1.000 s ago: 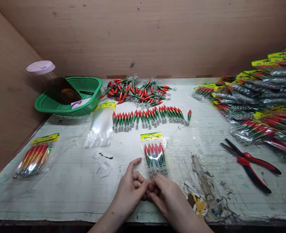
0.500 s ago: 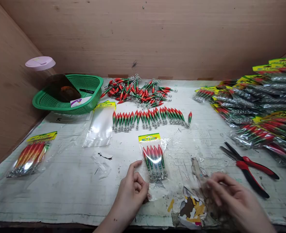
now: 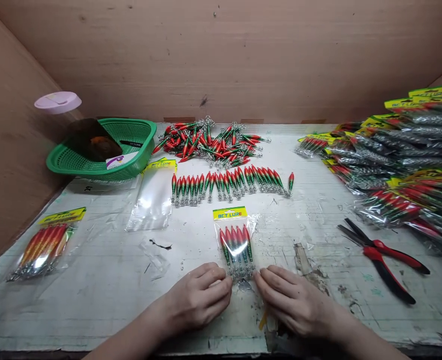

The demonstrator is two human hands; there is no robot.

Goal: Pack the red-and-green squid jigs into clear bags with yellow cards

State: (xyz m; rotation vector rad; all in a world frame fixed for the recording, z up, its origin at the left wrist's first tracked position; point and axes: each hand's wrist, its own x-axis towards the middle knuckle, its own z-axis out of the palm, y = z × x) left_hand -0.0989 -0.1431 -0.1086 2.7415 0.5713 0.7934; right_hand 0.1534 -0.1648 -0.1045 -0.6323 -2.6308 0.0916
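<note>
A clear plastic bag of fishing lures (image 3: 236, 245) with a yellow-green header lies flat in front of me, holding several red and green lures side by side. My left hand (image 3: 201, 295) is closed at the bag's lower left corner, with the fingertips pinching its edge. On the opposite side, my right hand (image 3: 294, 300) is closed at the lower right corner. The fingertips of both hands are partly hidden. Beyond the bag, a row of loose lures (image 3: 230, 182) lies across the table, hooks toward me.
Behind the row is a heap of loose lures (image 3: 209, 142). Flat packaging bags (image 3: 151, 197) lie beside a green basket (image 3: 100, 172). At left is a bag of orange-red lures (image 3: 46, 245). Red-handled pliers (image 3: 388, 260) and a pile of packed lures (image 3: 401, 165) are at right.
My right hand has come left to the bag's lower right corner and closed there. My left hand's raised index finger has curled in, and that hand now grips the lower left corner.
</note>
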